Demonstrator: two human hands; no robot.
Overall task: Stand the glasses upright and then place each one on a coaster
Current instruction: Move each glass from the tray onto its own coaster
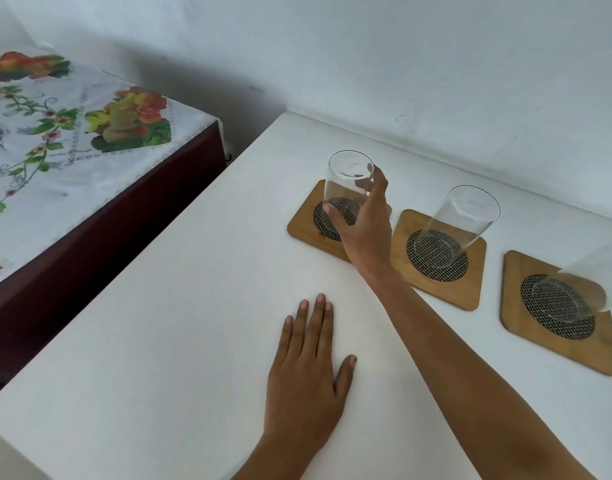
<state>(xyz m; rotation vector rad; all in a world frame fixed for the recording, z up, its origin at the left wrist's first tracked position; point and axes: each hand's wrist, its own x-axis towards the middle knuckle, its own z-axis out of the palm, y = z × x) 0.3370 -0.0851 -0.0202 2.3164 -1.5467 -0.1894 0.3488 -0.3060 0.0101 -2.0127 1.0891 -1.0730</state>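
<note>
from the head camera, three clear glasses and three square wooden coasters with dark mesh centres sit in a row on the white desk [180,306], along its far right side near the wall. the left glass [346,188] stands on the left coaster [302,225], the middle glass [460,220] stands upright on the middle coaster [439,261], and the right glass [588,289], partly cut by the picture's edge, stands on the right coaster [557,327]. each coaster lies apart from the next, none touching.

two bare hands show. the right hand [365,220] reaches forward across the desk with the arm stretched out, its fingers and thumb wrapped around the lower part of the left glass, gripping it; whether the glass base fully rests on the mesh or is just above it cannot be told. the right forearm crosses in front of the near corner of the left coaster and the left edge of the middle one. the left hand [306,372] lies flat, palm down, fingers open and together on the bare desk, holding nothing.

to the left, well apart, stands another table with a floral and fruit-print tablecloth [72,133].
</note>
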